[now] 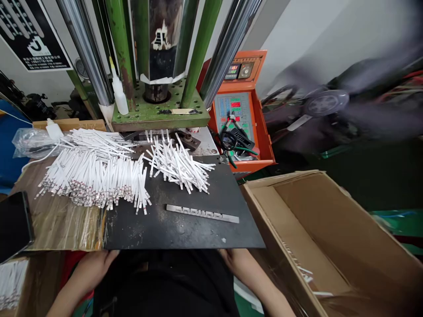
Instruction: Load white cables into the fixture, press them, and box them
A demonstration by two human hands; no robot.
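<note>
White strips (pixel 94 176) with reddish-brown flecked ends lie in heaps, partly over a matte black board (pixel 185 233) speckled with pale dust. Behind them, a green press plate (pixel 158 116) shows rust-brown patches. An orange control box (pixel 259 119) carries red digits on a pale blue-green panel, green-handled pliers (pixel 231 160) hang before it, and a plain brown carton (pixel 297 229) sits alongside.

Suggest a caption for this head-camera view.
Left hand and right hand at a black board, white strips heaped by a green press.
</note>
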